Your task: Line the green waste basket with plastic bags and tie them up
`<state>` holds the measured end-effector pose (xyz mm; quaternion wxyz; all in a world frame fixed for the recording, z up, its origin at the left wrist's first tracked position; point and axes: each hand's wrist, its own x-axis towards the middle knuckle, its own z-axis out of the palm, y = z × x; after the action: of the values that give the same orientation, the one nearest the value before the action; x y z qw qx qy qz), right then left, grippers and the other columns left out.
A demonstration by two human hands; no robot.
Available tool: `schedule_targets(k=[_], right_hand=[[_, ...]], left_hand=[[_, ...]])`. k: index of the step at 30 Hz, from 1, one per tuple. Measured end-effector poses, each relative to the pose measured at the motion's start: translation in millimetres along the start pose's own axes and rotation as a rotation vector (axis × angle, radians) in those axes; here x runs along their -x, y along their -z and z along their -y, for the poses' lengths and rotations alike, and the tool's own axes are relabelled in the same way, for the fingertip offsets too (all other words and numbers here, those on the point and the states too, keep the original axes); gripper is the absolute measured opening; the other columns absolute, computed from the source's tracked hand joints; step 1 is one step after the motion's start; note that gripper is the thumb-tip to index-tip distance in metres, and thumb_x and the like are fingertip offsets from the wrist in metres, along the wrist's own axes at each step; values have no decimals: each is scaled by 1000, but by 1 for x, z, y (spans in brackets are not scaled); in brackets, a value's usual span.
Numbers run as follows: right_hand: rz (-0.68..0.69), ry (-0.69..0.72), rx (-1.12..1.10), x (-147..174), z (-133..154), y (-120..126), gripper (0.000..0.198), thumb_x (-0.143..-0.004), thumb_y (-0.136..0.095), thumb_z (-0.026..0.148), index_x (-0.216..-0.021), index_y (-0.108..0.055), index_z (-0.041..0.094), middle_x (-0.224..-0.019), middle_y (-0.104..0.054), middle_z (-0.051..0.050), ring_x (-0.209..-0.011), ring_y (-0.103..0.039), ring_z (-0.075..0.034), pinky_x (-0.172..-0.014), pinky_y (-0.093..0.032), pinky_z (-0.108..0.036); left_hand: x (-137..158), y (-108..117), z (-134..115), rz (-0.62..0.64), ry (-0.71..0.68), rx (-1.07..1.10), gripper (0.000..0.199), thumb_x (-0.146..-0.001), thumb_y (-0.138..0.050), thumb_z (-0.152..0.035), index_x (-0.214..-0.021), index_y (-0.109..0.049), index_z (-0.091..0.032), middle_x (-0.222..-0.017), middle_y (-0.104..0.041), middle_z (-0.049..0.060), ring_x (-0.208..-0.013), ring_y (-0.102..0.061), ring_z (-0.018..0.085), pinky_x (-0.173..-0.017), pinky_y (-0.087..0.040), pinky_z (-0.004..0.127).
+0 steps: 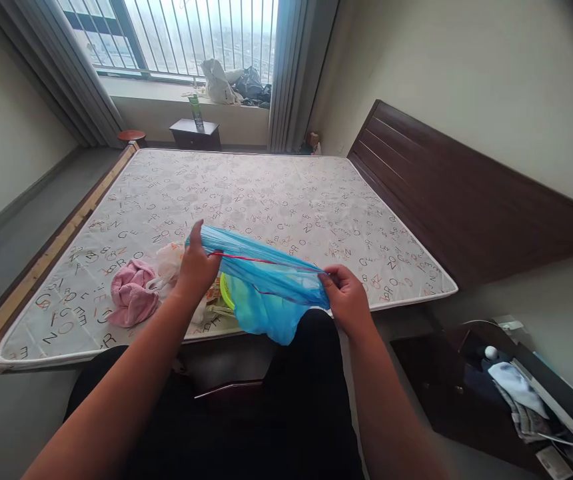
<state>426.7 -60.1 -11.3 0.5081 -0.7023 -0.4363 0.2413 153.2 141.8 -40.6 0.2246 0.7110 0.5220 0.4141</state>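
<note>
A thin blue plastic bag with a red drawstring is stretched between my two hands above the near edge of the mattress. My left hand grips its left end, the thumb by the red string. At the other end, my right hand pinches the gathered rim. The lower part of the bag hangs down by my right knee. Partly hidden behind the bag is a bright yellow-green rim. Left of my left hand lie a pink towel and a crumpled whitish plastic bag.
The letter-printed mattress fills the middle, with a dark headboard on its right. A dark nightstand with folded cloths stands at lower right. Beneath the window, a small cabinet carries a green bottle.
</note>
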Motion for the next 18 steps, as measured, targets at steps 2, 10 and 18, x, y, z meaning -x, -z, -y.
schedule_targets(k=[2,10,18], right_hand=[[-131,73,78,-3,3,1,33,-90,-65,55,-96,-67,23,-75,-64,2,-66,-56,-15,-62,-44,-27],[-585,497,160,7,-63,-46,18,-98,-51,42,-94,-55,25,-81,-62,-4,-74,-62,-19,-72,-53,-36],[0,64,120,34,-121,-92,22,-90,-52,36,-104,-60,22,-100,-69,-8,-91,-64,-24,-84,-52,-39]], left_hand=[[-11,11,-11,-100,-85,53,85,-77,-75,-25,-155,-40,-21,-149,-53,15,-136,-53,34,-116,-42,46],[44,-3,2,-324,-278,120,39,-86,-53,-18,-123,-64,-19,-124,-69,9,-122,-62,25,-110,-46,41],[103,-39,81,496,37,-161,32,-90,-50,-28,-108,-74,-19,-100,-77,12,-96,-71,29,-88,-54,38]])
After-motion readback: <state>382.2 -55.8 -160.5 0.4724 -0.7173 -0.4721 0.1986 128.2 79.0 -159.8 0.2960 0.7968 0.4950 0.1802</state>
